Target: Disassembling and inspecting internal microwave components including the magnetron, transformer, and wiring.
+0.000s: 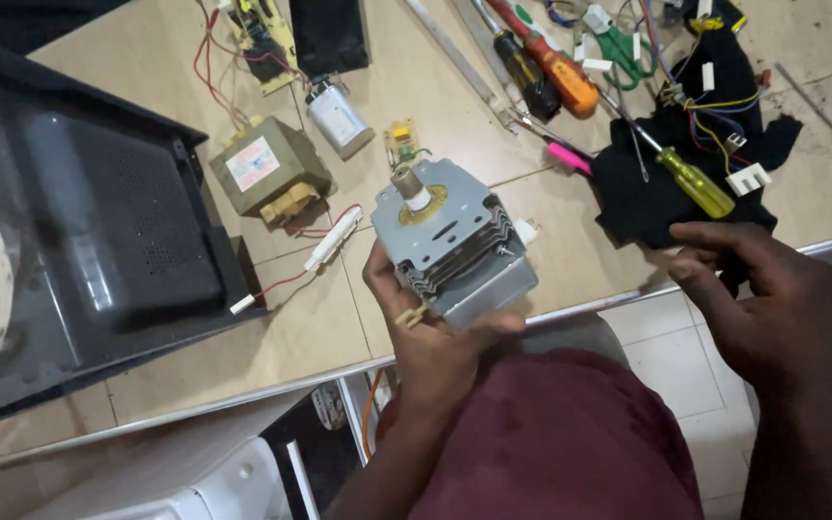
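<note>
Beige tiled worktop carries scattered tools. Left hand grips a grey boxy metal magnetron from below, raised over the edge; it looks heavy, rigid, sharp-finned, best held by its casing. Right hand hovers, fingers loosely curled, empty.

We note a light tan laminate worktop with thin seam lines and a pale metal front edge. At its left lies a black microwave casing, open side up. Just beside it sits an olive block transformer with red leads, and near that a silvery cylindrical capacitor. A small yellow-green circuit board lies at the far edge. To the right, an orange-handled screwdriver and a black-handled one lie side by side. A clear yellow-handled screwdriver rests on a crumpled black cloth.
</note>
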